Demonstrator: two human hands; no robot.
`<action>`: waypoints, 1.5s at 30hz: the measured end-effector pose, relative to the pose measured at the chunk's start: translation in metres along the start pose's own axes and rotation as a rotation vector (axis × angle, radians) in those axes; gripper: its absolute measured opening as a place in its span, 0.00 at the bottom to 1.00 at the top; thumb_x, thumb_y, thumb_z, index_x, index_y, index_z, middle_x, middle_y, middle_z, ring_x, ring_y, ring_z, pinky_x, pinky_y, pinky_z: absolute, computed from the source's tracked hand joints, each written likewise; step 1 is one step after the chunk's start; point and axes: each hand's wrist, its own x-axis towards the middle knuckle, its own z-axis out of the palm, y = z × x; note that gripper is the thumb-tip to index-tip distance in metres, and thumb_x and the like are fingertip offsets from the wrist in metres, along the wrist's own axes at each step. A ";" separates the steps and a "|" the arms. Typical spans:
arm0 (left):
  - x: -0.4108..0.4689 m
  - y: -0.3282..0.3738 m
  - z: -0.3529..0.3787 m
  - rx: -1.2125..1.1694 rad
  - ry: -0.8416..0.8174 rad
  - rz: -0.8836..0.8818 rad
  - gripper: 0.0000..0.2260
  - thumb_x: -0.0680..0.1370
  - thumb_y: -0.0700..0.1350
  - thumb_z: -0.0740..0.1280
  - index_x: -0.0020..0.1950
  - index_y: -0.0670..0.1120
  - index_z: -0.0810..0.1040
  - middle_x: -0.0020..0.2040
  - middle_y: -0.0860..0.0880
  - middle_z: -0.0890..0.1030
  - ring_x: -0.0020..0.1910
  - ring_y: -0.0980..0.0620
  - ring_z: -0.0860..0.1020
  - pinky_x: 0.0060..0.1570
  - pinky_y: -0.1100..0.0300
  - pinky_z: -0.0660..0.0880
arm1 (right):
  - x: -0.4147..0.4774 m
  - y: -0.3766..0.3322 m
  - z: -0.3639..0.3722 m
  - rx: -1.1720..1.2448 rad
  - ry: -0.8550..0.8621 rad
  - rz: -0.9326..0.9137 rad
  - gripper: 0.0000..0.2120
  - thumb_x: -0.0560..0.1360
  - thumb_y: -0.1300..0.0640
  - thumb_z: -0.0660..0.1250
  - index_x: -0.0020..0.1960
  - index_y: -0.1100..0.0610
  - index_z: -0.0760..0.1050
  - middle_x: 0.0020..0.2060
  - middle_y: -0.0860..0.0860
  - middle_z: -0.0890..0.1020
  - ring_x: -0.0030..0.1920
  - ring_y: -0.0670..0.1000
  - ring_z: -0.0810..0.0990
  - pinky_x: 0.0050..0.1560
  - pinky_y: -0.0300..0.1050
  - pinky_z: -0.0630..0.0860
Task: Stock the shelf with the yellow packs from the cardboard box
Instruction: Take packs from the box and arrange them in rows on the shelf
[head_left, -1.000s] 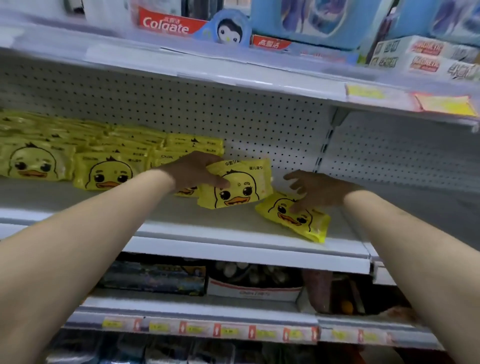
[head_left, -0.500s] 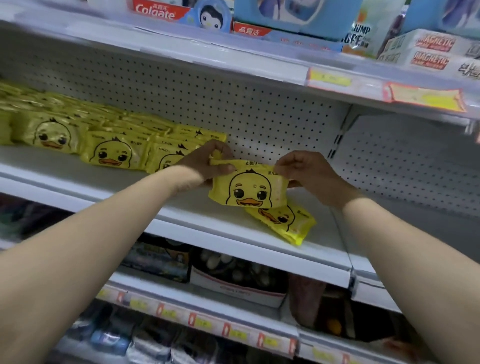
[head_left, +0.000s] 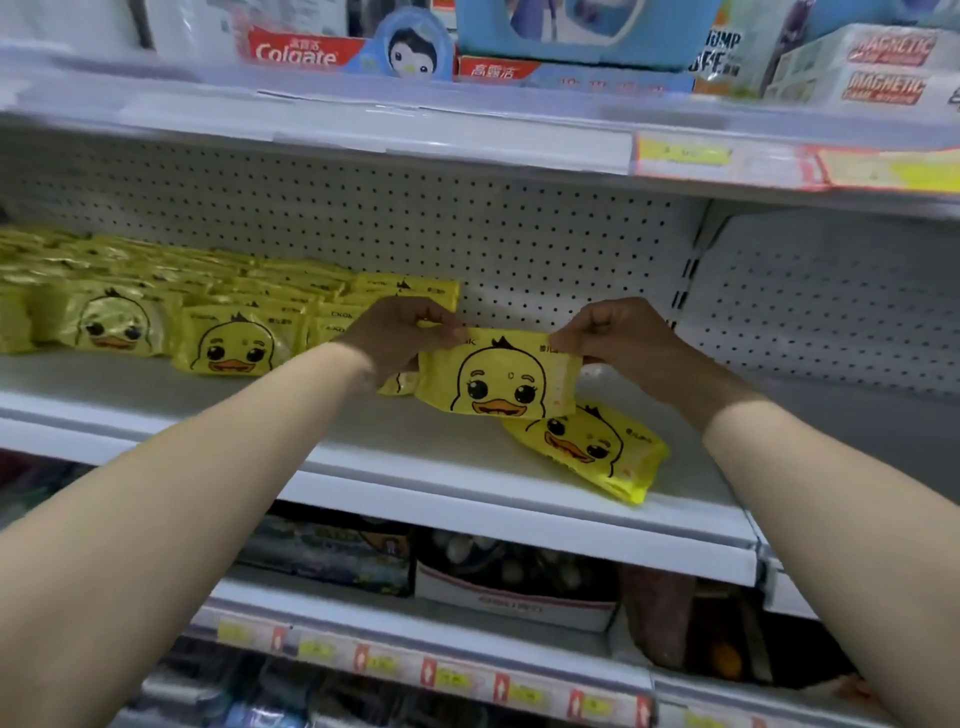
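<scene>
The shelf (head_left: 197, 400) is white, with a pegboard back wall (head_left: 519, 244). Its left part carries rows of yellow packs (head_left: 234, 345) printed with a duck face. They lie flat in overlapping rows, faces up and toward the front edge, and reach back to the wall.

Both hands are up at the right end of those rows and share one pack (head_left: 498, 376). The left hand (head_left: 402, 332) pinches its upper left corner between thumb and curled fingers. The right hand (head_left: 618, 338) pinches the upper right corner the same way. The pack hangs upright from its top edge, its long axis running left to right and roughly level. The duck face is right way up and turned toward the camera. Whether its lower edge touches the shelf cannot be told.

Just below and to the right, another pack (head_left: 592, 449) lies flat on the shelf near the front edge. It is skewed, its long axis running from back left to front right.

On the shelf below, a white carton (head_left: 514, 605) holds pale round items, too blurred to name. The shelf above carries a red toothpaste box (head_left: 301, 52).
</scene>
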 end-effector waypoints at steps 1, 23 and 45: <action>0.003 0.000 -0.003 -0.065 -0.049 -0.027 0.02 0.75 0.40 0.72 0.45 0.45 0.80 0.43 0.48 0.85 0.40 0.52 0.83 0.36 0.62 0.79 | 0.001 0.000 -0.001 -0.008 0.005 -0.004 0.06 0.71 0.61 0.76 0.43 0.64 0.83 0.43 0.56 0.87 0.48 0.52 0.86 0.53 0.44 0.81; 0.049 0.019 0.012 0.938 -0.418 0.068 0.17 0.67 0.55 0.78 0.51 0.50 0.82 0.48 0.52 0.82 0.49 0.50 0.80 0.51 0.53 0.77 | -0.027 0.007 -0.021 -0.506 -0.169 0.367 0.48 0.56 0.27 0.76 0.71 0.44 0.69 0.62 0.44 0.79 0.58 0.48 0.81 0.62 0.51 0.78; 0.186 0.023 0.024 1.165 -0.220 0.213 0.27 0.74 0.53 0.74 0.67 0.39 0.75 0.64 0.41 0.77 0.62 0.43 0.75 0.60 0.54 0.72 | -0.028 0.018 -0.021 -0.783 -0.035 0.247 0.14 0.66 0.50 0.81 0.45 0.49 0.79 0.41 0.44 0.80 0.40 0.40 0.78 0.33 0.35 0.70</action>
